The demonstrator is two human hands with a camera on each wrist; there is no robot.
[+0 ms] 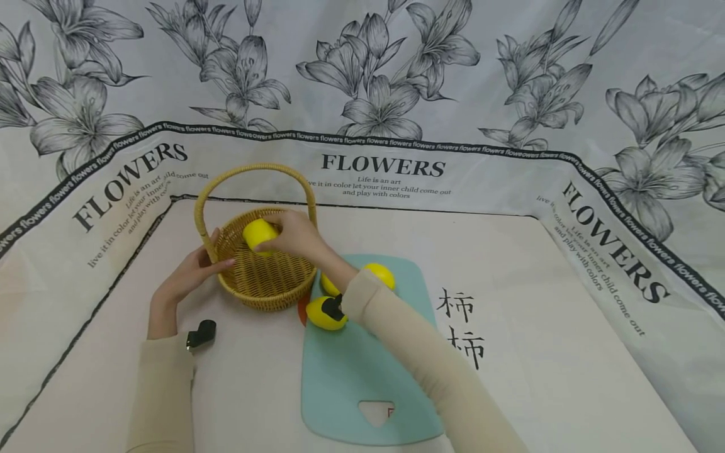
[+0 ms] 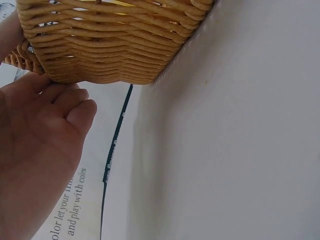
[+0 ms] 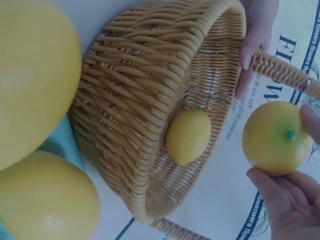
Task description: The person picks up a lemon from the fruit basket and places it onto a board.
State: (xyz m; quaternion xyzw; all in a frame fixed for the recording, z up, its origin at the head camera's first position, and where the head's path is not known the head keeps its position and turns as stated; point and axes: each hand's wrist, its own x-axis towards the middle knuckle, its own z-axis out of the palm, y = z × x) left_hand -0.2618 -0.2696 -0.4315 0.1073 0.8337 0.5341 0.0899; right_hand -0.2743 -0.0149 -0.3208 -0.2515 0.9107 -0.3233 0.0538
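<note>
A wicker basket [image 1: 272, 302] with a tall arched handle stands at the back left of the table. My left hand [image 1: 189, 270] grips its left rim near the handle's foot, thumb over the rim and fingers outside the wall. Over the basket, my right hand [image 1: 297, 236] holds a lemon [image 3: 277, 138] between thumb and fingers, its green stem end showing in the right wrist view. Another lemon [image 3: 189, 136] lies inside the basket. On the light-blue cutting board [image 1: 368, 371] are more lemons [image 1: 326, 313], partly hidden by my right forearm.
The board, with a handle hole, lies right of the basket. A small orange-red patch [image 1: 303, 311] shows between basket and board. Black printed characters [image 1: 461, 327] mark the white table covering to the board's right. A flower-printed cloth [image 1: 385, 163] rises behind.
</note>
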